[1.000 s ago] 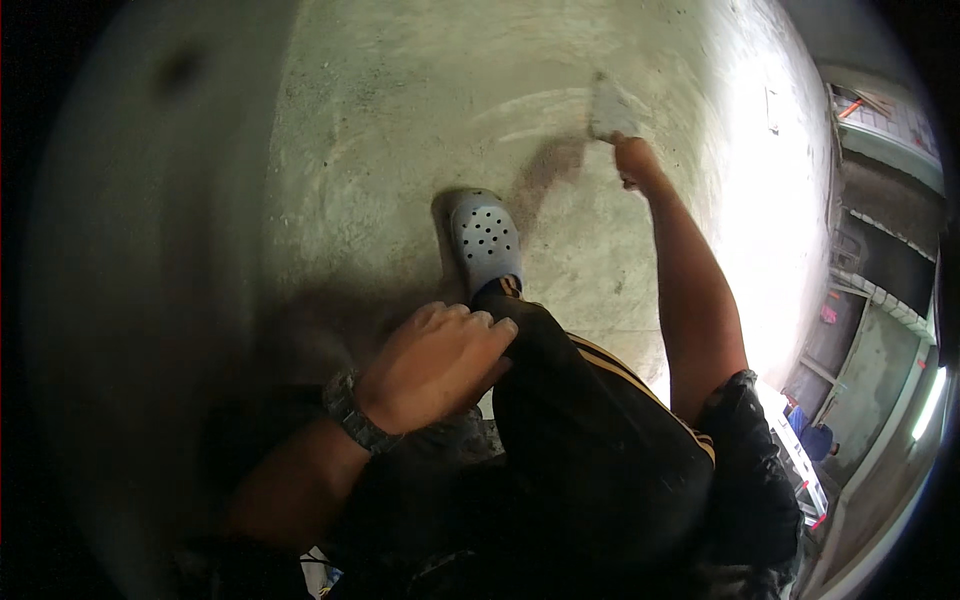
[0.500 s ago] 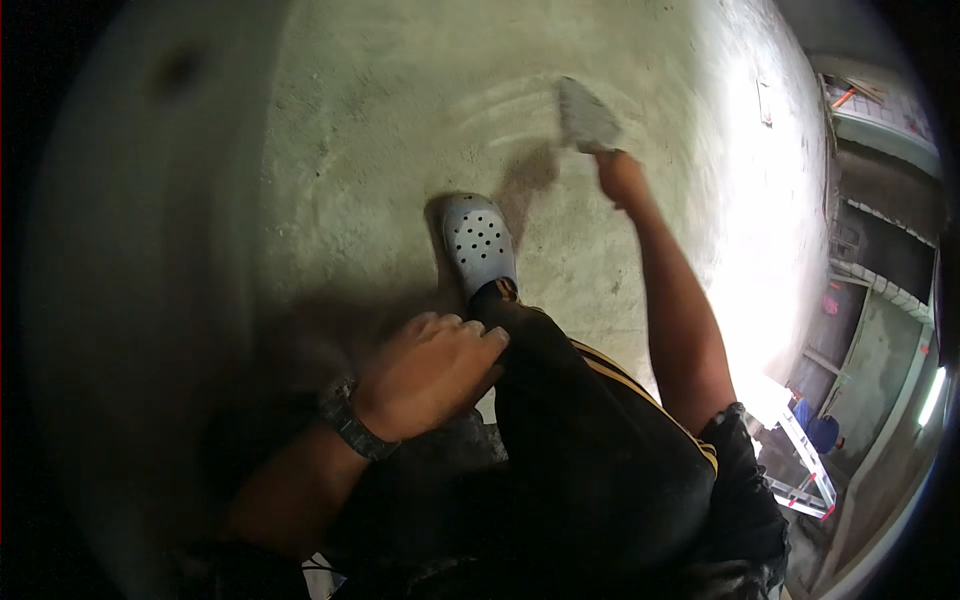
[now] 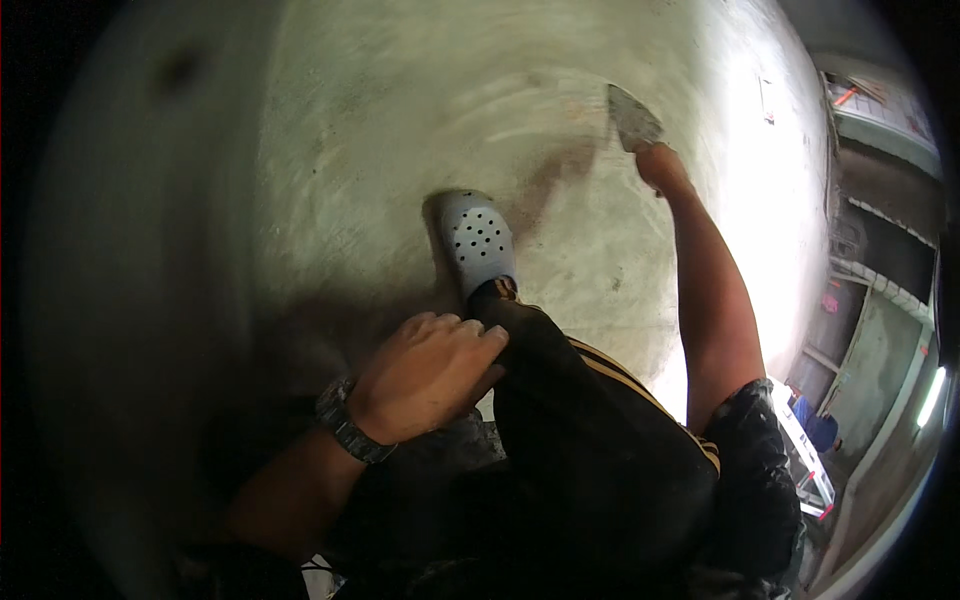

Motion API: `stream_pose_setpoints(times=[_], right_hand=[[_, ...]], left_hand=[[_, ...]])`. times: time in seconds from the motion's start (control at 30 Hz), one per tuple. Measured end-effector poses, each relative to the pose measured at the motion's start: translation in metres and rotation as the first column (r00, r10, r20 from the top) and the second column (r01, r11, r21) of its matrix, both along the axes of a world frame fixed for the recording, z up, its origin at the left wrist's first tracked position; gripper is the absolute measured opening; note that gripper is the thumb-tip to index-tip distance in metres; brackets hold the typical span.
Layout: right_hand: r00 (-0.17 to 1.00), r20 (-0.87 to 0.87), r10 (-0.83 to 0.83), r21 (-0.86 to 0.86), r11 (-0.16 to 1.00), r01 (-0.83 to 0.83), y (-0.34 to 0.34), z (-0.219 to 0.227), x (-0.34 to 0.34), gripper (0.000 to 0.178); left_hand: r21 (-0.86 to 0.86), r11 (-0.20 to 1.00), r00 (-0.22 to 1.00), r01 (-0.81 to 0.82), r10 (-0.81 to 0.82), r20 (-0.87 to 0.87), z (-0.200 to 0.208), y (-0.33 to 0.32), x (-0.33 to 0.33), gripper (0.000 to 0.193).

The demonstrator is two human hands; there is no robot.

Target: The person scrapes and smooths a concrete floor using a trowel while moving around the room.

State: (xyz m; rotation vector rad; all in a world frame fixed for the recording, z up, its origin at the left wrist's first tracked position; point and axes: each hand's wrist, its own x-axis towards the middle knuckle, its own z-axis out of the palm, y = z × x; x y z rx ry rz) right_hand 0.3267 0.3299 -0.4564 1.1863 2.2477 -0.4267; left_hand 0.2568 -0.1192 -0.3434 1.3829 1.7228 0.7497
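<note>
Out to the upper right, my right hand is closed round the handle of a trowel with a grey, roughly triangular blade. The blade lies over or against the pale concrete surface, where curved sweep marks show; exact contact is hard to tell. My left hand, with a dark wristwatch, rests by my bent knee. Its fingers curl under, and the palm is hidden. Between the hands stands my foot in a light grey clog with holes on top.
Bright light falls on the surface at right. Beyond it, a stepladder stands near a person in blue. A lit tube lamp shows at the far right edge. Deep shadow covers the left side.
My right hand has swung the trowel to the right, away from the clog, and my right forearm has followed. The left hand and foot have stayed almost still.
</note>
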Motion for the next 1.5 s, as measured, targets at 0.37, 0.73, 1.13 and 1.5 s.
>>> stream_pose_setpoints(times=[0.37,0.73,1.13,1.5], right_hand=[[0.989,0.103,0.102,0.086,0.99,-0.111,-0.021,-0.032,0.016,0.054],[0.997,0.067,0.038,-0.122,0.992,-0.03,-0.078,-0.012,-0.002,0.063],[0.985,-0.085,0.152,0.012,0.988,-0.151,-0.066,-0.01,0.002,0.063],[0.996,-0.066,-0.059,0.048,0.997,0.062,-0.048,-0.022,-0.002,0.06]], left_hand=[[-0.033,0.998,0.998,0.054,-0.054,-0.013,0.007,0.003,0.0,0.026],[0.027,0.999,0.998,0.021,-0.02,-0.053,-0.004,0.0,0.003,0.028],[0.043,0.999,1.0,-0.011,0.011,-0.011,-0.006,-0.003,0.005,0.029],[0.015,1.0,0.999,-0.017,0.018,-0.033,0.001,-0.005,0.005,0.026]])
